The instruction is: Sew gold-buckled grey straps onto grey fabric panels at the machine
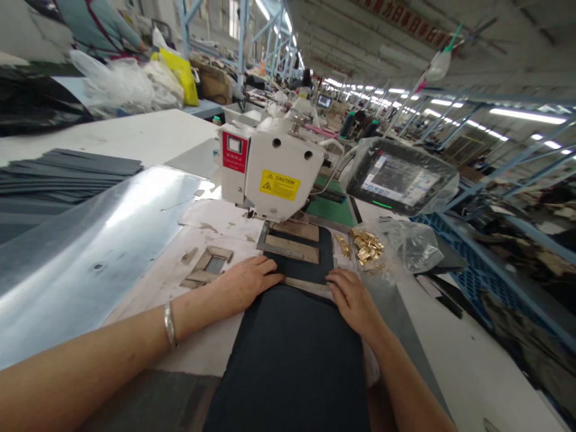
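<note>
A dark navy fabric piece [292,354] runs from the front edge up under the head of a white sewing machine [274,168]. A metal clamp frame [292,249] presses on its far part. My left hand [252,282] lies on the left edge of the fabric, fingers stretched out toward a pale strip [306,284] across it. On the opposite edge, my right hand [353,300] rests its slightly bent fingertips at the strip's right end. Neither hand visibly pinches the fabric; both thumbs are partly hidden.
Gold metal pieces [368,247] lie in clear plastic at the right. Beyond them stands a plastic-wrapped control screen [400,177]. Left of the machine are a loose template frame [209,264] and stacked dark panels [67,174]. Another person's sleeve [99,27] shows at the back left.
</note>
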Demonstrator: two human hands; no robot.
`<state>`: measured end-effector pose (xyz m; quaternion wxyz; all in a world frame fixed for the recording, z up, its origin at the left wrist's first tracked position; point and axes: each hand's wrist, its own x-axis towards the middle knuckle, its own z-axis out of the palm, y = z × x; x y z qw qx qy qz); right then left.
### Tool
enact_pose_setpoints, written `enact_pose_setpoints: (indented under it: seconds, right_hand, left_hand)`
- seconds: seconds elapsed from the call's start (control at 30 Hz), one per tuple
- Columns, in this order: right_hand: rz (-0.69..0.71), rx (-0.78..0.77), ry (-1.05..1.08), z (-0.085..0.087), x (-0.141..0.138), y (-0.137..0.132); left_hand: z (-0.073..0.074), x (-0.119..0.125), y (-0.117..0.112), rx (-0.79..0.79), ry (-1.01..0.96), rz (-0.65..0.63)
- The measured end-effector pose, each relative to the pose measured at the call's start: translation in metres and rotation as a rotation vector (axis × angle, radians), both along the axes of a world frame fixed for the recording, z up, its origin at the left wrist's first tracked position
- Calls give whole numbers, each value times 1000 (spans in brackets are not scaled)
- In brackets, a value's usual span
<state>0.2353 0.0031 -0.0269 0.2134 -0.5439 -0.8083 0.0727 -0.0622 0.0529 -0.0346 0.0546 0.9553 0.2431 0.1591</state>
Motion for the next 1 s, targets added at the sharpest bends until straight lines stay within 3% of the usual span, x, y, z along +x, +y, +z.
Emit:
enact_pose_setpoints:
  seconds: [0.23, 0.5, 0.67, 0.77, 0.87, 1.0]
  right_hand:
    - [-66, -52, -177, -6, 1, 29]
    - [-109, -33, -199, -7, -2, 31]
    - [-9, -17, -37, -4, 3, 10]
    - [-63, -82, 125, -1, 16, 8]
    - [-271, -27, 157, 5, 33, 35]
    - [-412, 71, -136, 15, 49, 89]
  left_hand:
    - [-1, 0, 0, 18, 11, 20]
    - [1, 0, 0, 6, 42, 10]
    - [-1, 0, -1, 4, 33, 18]
    - [-3, 0, -3, 4, 20, 21]
    - [-3, 1, -2, 2, 3, 29]
    - [-1, 2, -3, -3, -23, 45]
